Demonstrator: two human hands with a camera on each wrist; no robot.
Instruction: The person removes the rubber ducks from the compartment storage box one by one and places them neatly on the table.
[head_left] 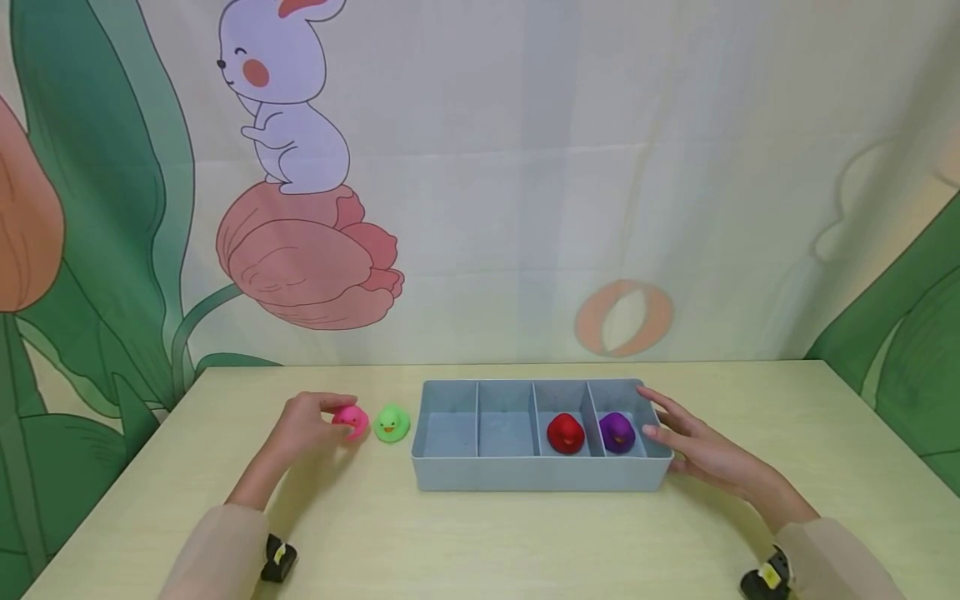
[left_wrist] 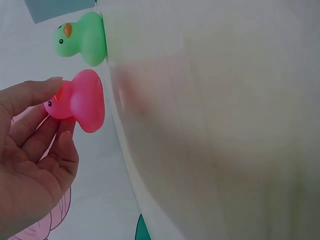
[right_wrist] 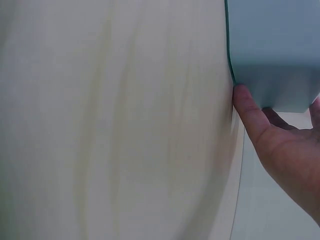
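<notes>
My left hand (head_left: 306, 429) pinches a pink rubber duck (head_left: 351, 422) between thumb and fingers, left of the box. In the left wrist view the pink duck (left_wrist: 87, 101) is gripped by its head end; whether its base touches the table I cannot tell. Just to its right sits a green rubber duck (head_left: 392, 423). At the right end of a grey-blue divided box (head_left: 540, 475), my right hand (head_left: 708, 450) rests with extended fingers against the end wall and rim. The right wrist view shows fingertips touching the box's end (right_wrist: 280, 85).
A red duck (head_left: 566, 433) sits in the box's third compartment from the left, a purple duck (head_left: 617, 432) in the rightmost. The two left compartments hold nothing. The pale wooden table (head_left: 480, 542) ends at a printed curtain (head_left: 480, 208) behind.
</notes>
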